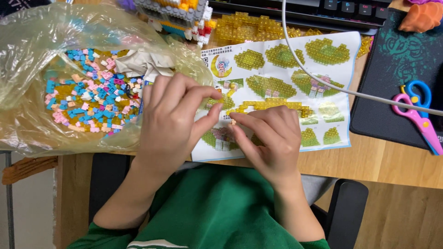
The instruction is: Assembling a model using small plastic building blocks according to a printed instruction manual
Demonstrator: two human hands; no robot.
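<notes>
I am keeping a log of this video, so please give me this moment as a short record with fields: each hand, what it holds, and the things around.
left hand: left hand, fingers bent over the instruction sheet
right hand: right hand, pinching a tiny block
assembly: yellow block strip lying on the sheet above the right hand
left of hands: plastic bag of pink, blue and orange blocks
right side: pink and blue scissors on dark mat
across sheet: grey cable
</notes>
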